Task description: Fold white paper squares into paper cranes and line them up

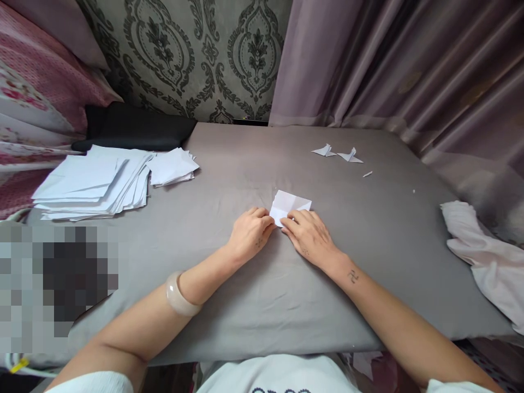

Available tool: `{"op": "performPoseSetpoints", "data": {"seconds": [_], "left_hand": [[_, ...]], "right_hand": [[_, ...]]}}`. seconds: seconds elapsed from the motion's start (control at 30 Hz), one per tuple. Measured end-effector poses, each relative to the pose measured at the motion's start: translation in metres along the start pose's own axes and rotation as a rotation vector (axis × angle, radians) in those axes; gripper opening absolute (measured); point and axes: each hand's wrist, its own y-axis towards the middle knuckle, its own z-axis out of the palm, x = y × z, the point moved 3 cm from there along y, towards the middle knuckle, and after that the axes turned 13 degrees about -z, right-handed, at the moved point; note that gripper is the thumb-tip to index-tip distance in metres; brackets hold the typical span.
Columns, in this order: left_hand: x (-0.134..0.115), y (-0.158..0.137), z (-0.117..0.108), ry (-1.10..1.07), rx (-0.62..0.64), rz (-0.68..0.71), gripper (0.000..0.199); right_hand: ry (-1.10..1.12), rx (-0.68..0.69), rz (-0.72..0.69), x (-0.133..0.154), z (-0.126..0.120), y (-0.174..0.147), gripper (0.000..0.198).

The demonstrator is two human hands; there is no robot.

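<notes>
A small white sheet of paper (285, 202) with creases across it lies in the middle of the grey-covered table. My left hand (250, 232) pinches its near left corner between thumb and fingers. On the near right side, my right hand (309, 232) has its fingers closed on the paper's edge, covering part of it. Farther back to the right sit two folded paper birds (325, 150), close beside each other.
At the left are a thick stack of white paper (82, 177) and a smaller pile of paper squares (174, 165), with a black cushion-like item (139, 126) behind. A paper scrap (367, 174) lies near the birds. White cloth (478, 245) is bunched on the right edge.
</notes>
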Motion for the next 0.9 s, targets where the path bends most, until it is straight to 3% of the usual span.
{"op": "performPoseSetpoints", "data": {"seconds": [0.17, 0.37, 0.57, 0.9], "left_hand": [[0.002, 0.001, 0.002, -0.096, -0.031, -0.045, 0.022], [0.01, 0.002, 0.007, -0.273, -0.045, -0.154, 0.015], [0.013, 0.003, 0.01, -0.354, -0.03, -0.234, 0.013], [0.014, 0.004, 0.011, -0.384, -0.018, -0.245, 0.012]], "right_hand": [[0.156, 0.004, 0.093, -0.01, -0.003, 0.006, 0.024], [0.388, 0.109, 0.277, -0.024, -0.009, 0.017, 0.026], [0.345, 0.183, 0.368, -0.027, -0.011, 0.026, 0.026], [0.219, 0.228, 0.374, -0.027, -0.005, 0.03, 0.023]]}}
